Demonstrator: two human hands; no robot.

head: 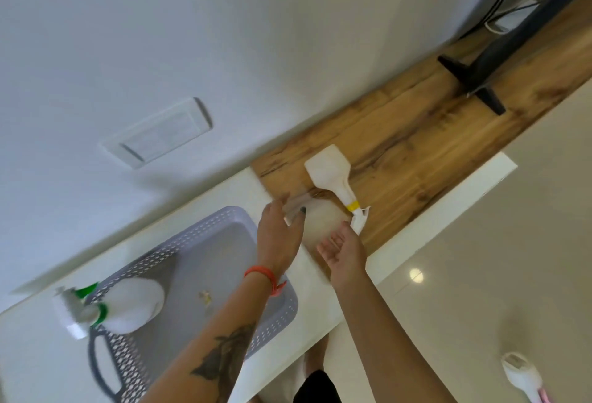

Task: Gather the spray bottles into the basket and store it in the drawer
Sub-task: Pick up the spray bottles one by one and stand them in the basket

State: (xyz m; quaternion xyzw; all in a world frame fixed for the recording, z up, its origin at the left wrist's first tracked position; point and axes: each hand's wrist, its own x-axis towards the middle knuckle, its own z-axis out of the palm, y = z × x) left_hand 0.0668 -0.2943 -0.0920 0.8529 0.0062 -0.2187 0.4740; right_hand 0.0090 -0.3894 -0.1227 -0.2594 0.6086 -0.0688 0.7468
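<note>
Blurring hides much near the hands: the left hand (279, 232), fingers spread, hovers over what seems a clear bottle (320, 223) lying on the counter (416, 146), while the right hand (344, 247) pinches the trigger head of the yellow-collared spray bottle (331, 175) lying on the wooden stretch. Two green-collared spray bottles (128, 306) rest in the grey basket (272, 332) at the counter's white end, their nozzles over its rim, most of the basket floor free.
</note>
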